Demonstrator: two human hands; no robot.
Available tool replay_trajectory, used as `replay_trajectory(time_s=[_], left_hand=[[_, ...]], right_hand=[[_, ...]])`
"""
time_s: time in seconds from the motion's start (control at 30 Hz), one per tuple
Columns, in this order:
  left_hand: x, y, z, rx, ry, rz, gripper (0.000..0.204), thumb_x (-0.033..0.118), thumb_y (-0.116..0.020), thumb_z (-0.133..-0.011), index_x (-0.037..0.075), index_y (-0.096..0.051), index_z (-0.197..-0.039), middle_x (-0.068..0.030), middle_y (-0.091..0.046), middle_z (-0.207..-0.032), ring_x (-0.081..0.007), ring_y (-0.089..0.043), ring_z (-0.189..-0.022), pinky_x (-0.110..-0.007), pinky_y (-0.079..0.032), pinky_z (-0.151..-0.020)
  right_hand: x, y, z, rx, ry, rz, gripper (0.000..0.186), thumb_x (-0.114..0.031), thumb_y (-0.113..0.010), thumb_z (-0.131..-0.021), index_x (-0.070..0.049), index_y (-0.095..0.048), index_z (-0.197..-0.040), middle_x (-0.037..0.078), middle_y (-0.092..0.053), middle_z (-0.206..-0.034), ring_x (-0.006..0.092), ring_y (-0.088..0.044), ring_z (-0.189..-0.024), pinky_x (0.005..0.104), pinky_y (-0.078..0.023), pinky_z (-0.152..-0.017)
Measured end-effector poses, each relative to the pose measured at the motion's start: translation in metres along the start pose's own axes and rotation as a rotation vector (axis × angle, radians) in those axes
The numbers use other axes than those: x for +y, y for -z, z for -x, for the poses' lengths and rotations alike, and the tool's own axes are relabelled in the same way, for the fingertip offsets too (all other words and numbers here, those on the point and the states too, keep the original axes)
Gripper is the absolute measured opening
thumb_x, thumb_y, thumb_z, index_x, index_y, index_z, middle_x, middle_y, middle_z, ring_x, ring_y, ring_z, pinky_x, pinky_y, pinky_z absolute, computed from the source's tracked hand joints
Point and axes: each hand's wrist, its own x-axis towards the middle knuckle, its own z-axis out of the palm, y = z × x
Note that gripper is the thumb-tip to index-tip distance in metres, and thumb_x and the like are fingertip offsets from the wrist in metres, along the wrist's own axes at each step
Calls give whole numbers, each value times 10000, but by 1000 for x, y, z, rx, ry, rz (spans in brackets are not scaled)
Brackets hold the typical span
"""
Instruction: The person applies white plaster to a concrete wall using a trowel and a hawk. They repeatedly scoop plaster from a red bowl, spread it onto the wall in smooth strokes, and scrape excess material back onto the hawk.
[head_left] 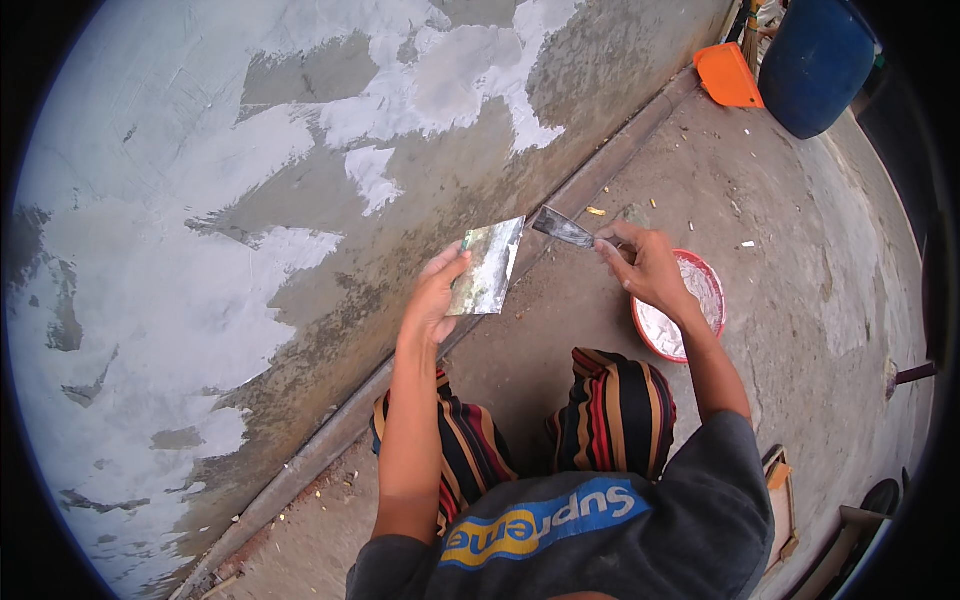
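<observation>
Two hands up in front of the knees, apart from each other, and both are busy! The left hand (436, 290) is clamped on a thin, flat plate (486, 272), thumb laid across its near face, white smears across the surface. Over on the other side, the right hand (645, 262) pinches a small putty knife (563, 228) by its handle end, the dark blade pointing left, its tip just beside the plate's upper corner; whether they actually touch, I can't tell from here.

Down by the right forearm stands the bucket (648, 338), red-rimmed, with white paste (660, 328) inside. And to the left, there's the wall (320, 245), patchy, white coat (372, 178) over much of it, grey showing between and along the foot.

So where are we? I'd call this the in-between step, the paste being worked between knife and plate, with coating only part done. The next move, as I judge it, calls for a steady plate and a low, flat blade angle: gather the paste to one edge, then press it thinly onto a bare grey patch. Tip the plate carelessly and it could drip!
</observation>
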Motion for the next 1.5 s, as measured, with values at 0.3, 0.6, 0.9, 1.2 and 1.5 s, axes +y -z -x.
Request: replay_trajectory(time_s=[0.3, 0.6, 0.9, 1.2, 1.5], left_hand=[[-4, 5, -4, -20, -10, 0, 622, 150, -619, -943, -61, -329, -1452, -141, -592, -1246, -167, -647, -1001, -307, -539, -837], [-8, 9, -10, -40, -23, -1, 612, 149, -611, -948, -71, -331, -1446, -141, -601, -1241, -169, -646, -1004, -307, -536, -837], [-7, 6, -8, -83, -81, -37, 436, 147, -545, -982, -50, -447, -1358, -108, -635, -1164, -142, -652, -963, -294, -546, -807], [-8, 7, -10, -74, -106, -62, 405, 150, -497, -1003, -48, -437, -1351, -112, -637, -1150, -140, -661, -933, -301, -559, -782], [-8, 10, -12, -81, -109, -74, 400, 138, -506, -996, -54, -446, -1342, -118, -636, -1150, -146, -666, -932, -299, -557, -792]], right_hand=[[-1, -20, -1, -113, -108, -260, 162, -133, -589, -973, 21, -640, -970, 15, -613, -737, 72, -563, -627, 245, -445, -555], [-2, -28, 1, -68, -74, -370, 178, -145, -590, -964, 19, -651, -995, 43, -645, -707, 80, -586, -587, 260, -455, -537], [-3, -33, 6, -53, -71, -347, 171, -134, -588, -963, 19, -651, -1009, 38, -647, -707, 79, -587, -583, 256, -457, -531], [-9, -31, 9, -53, -94, -359, 165, -126, -582, -965, 24, -647, -984, 33, -624, -685, 78, -589, -588, 255, -456, -531], [-10, -27, 19, -12, -6, -243, 151, -117, -618, -926, 19, -656, -978, 102, -642, -680, 112, -578, -557, 297, -449, -532]])
